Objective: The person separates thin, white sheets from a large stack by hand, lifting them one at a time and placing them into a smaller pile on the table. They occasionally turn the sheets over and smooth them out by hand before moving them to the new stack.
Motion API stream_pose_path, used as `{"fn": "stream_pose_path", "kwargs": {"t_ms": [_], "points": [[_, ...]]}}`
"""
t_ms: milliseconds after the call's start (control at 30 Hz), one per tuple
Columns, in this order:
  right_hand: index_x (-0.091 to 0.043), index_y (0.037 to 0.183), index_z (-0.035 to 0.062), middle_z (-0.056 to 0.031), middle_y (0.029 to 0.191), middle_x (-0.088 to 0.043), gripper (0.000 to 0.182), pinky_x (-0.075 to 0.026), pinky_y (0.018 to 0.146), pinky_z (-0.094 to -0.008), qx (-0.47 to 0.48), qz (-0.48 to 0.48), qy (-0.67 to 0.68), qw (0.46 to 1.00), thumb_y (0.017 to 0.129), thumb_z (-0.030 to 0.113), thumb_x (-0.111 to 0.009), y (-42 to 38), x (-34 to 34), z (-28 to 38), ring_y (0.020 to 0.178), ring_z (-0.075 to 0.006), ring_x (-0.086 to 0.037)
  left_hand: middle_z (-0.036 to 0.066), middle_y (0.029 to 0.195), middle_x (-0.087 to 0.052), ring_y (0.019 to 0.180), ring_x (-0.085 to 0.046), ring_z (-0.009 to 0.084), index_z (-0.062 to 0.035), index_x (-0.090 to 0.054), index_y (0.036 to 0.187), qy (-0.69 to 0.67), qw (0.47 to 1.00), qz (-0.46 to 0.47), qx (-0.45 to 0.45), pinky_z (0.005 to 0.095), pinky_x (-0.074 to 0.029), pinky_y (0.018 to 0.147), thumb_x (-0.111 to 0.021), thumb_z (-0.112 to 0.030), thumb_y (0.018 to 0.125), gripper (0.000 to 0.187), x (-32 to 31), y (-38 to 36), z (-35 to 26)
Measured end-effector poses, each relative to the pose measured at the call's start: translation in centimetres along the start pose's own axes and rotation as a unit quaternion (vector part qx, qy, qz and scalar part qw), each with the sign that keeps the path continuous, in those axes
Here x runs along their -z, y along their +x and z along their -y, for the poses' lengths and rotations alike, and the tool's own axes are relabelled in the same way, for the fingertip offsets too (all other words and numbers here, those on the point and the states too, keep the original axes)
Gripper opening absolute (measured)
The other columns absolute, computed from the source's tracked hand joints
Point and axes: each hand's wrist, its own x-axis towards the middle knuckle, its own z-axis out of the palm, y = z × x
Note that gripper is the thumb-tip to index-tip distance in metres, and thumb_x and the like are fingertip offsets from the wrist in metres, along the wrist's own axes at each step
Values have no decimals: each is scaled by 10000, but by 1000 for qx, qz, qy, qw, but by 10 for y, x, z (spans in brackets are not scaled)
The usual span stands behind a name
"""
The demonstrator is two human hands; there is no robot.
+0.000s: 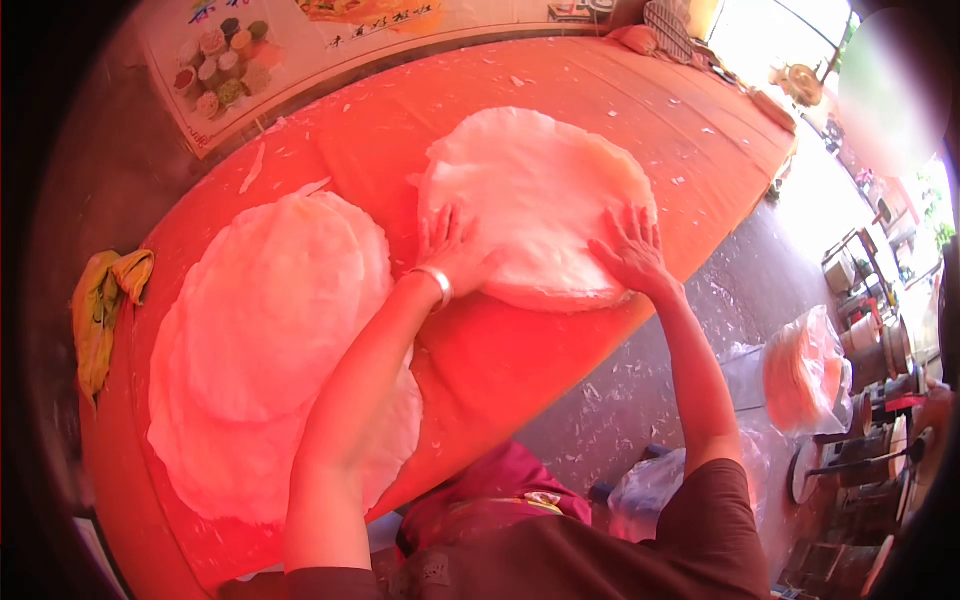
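While both hands lay flat and open on the round stack of thin wafers [535, 200], the left hand [455, 255] and right hand [630, 250] gripped nothing. That stack sat mid-table [600, 90]; left of it, overlapping sheets [270, 340] seemingly awaited gathering.

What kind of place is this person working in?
Probably a small food workshop or street stall that makes thin round wafers. Both hands, left hand and right hand, press a stack of wafers on an orange-covered table, a second stack alongside and a bagged stack on the floor.
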Motion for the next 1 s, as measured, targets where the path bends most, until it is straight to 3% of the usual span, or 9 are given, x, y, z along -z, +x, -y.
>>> {"fn": "stream_pose_path", "kwargs": {"t_ms": [133, 233, 433, 533, 633, 733, 867, 1000], "points": [[-178, 1430, 141, -200, 1481, -40, 803, 24, 1089, -472, 0, 15, 6, 1000, 830, 645, -353, -3, 1, 1, 1364, -379, 48, 173, 1482, -69, 1377, 1, 318, -27, -221, 1393, 8, 999, 39, 10, 500, -11, 1087, -320, -573, 871, 762, 26, -9, -16], [-177, 1430, 140, -206, 1479, -38, 803, 20, 1088, -480, 3, 14, 2, 1000, 830, 644, -352, -4, 1, 1, 1362, -387, 50, 175, 1474, -106, 1375, -26, 316, -27, -280, 1373, 0, 999, 15, -37, 472, -30, 1098, -364, -523, 877, 707, 35, 18, -10], [-189, 1426, 129, -212, 1477, -44, 798, 13, 1088, -484, 4, 7, -4, 1000, 832, 632, -360, -6, 4, 4, 1359, -398, 43, 158, 1475, -122, 1378, -34, 297, -51, -288, 1378, 140, 973, -160, -90, 450, -22, 1109, -390, -520, 866, 702, 59, 62, -21], [-195, 1424, 120, -214, 1477, -37, 802, 9, 1086, -491, 13, -2, 6, 1000, 827, 622, -381, -7, 2, 4, 1358, -404, 40, 143, 1487, -88, 1382, -8, 286, -78, -226, 1408, 154, 969, -182, -66, 454, -9, 1108, -350, -573, 857, 750, 44, 96, -7], [-208, 1420, 113, -214, 1476, -44, 801, 7, 1085, -495, 16, -13, -8, 1000, 826, 620, -386, -5, -5, 0, 1358, -403, 38, 131, 1496, -41, 1385, 19, 278, -102, -163, 1428, 63, 998, -8, 14, 457, 3, 1105, -306, -621, 843, 795, 27, 110, 8], [-225, 1416, 116, -211, 1476, -48, 777, 3, 1084, -494, 13, -23, 2, 1000, 834, 599, -403, -6, -9, -2, 1362, -390, 34, 140, 1495, -31, 1383, 20, 289, -106, -151, 1430, 70, 997, 39, 14, 457, 0, 1104, -296, -649, 827, 824, 31, 113, 7], [-238, 1413, 119, -219, 1471, -78, 750, 0, 1086, -489, 23, -43, -10, 999, 844, 576, -413, -4, -12, -2, 1364, -386, 7, 152, 1491, -63, 1380, -2, 315, -90, -188, 1421, 85, 994, 66, 10, 458, -15, 1104, -317, -653, 818, 834, 41, 111, 8], [-232, 1415, 120, -216, 1469, -97, 707, -11, 1092, -476, 46, -64, -76, 994, 869, 536, -401, 0, -29, -14, 1362, -391, -20, 192, 1462, -160, 1367, -72, 346, -68, -256, 1397, 29, 999, 21, 3, 456, -43, 1104, -325, -631, 833, 800, 26, 103, 18]]}}
